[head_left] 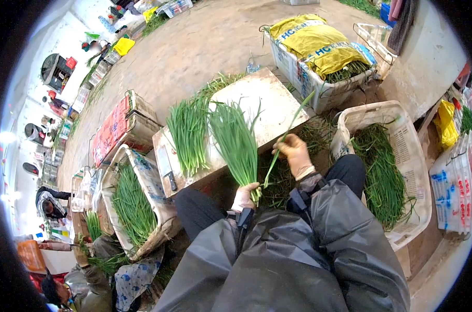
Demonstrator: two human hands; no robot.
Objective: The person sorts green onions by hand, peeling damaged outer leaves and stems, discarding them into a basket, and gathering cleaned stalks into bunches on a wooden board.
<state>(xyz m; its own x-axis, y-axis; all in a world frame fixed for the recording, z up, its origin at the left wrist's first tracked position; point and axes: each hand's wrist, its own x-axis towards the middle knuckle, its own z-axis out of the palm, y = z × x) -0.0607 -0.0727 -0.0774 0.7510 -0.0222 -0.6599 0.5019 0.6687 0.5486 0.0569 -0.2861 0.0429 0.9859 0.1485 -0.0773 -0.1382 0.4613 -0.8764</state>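
My left hand (244, 197) is closed around the lower end of a bunch of long green stalks (233, 138), whose tips fan out over the pale board (272, 104). To its right, my right hand (296, 153) pinches a single long green stalk (293, 120) that runs up past the board's right edge and down toward the bunch. Another bundle of green stalks (188, 136) lies on the board's left part. Beside that bundle, near the board's left corner, is a knife (166, 165) with a dark handle.
White crates of greens stand at my left (108, 190) and right (426, 197). Beyond the board is a crate (293, 70) under a yellow sack (319, 44). A red-covered crate (111, 130) stands further left. Another person (85, 283) works at the lower left, with others farther off.
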